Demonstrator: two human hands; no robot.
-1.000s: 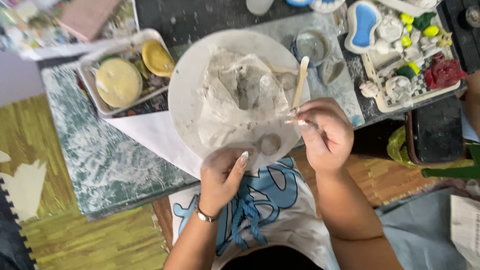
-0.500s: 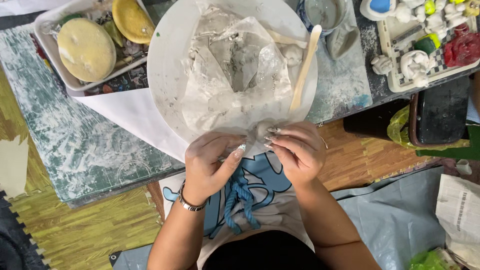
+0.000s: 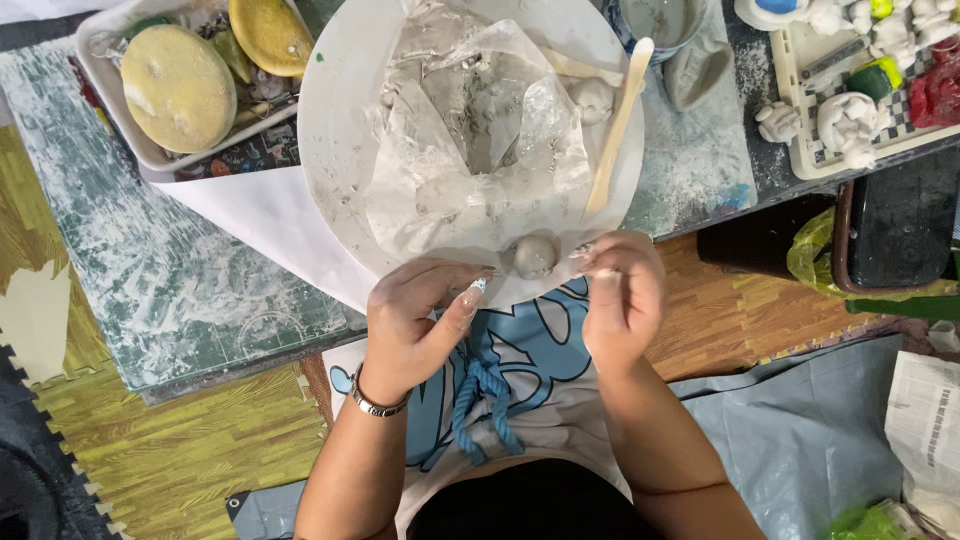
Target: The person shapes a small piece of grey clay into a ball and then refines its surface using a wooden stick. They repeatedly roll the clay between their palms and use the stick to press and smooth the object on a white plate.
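Observation:
A small grey clay ball [image 3: 535, 257] rests on the near rim of a white plate [image 3: 335, 130]. My left hand [image 3: 420, 320] hovers just left of the ball with its fingers curved and apart, holding nothing. To the ball's right, my right hand [image 3: 625, 295] has its clay-smeared fingertips bunched together beside it. On the plate lies crumpled clear plastic wrap [image 3: 470, 140] smeared with grey clay. A flat wooden stick [image 3: 617, 125] leans across the plate's right side, with a second small clay lump [image 3: 592, 98] beside it.
A white tray with yellow sponges [image 3: 180, 85] stands at the back left on a dusty green cutting mat [image 3: 150, 260]. A cup of grey water [image 3: 670, 20] and a tray of small painted clay figures [image 3: 860, 100] are at the back right. A black container [image 3: 900, 230] and newspaper [image 3: 925, 420] lie to the right.
Both hands had the clay ball pinched between them half a second ago. Now the ball sits on the plate rim and the hands have drawn apart.

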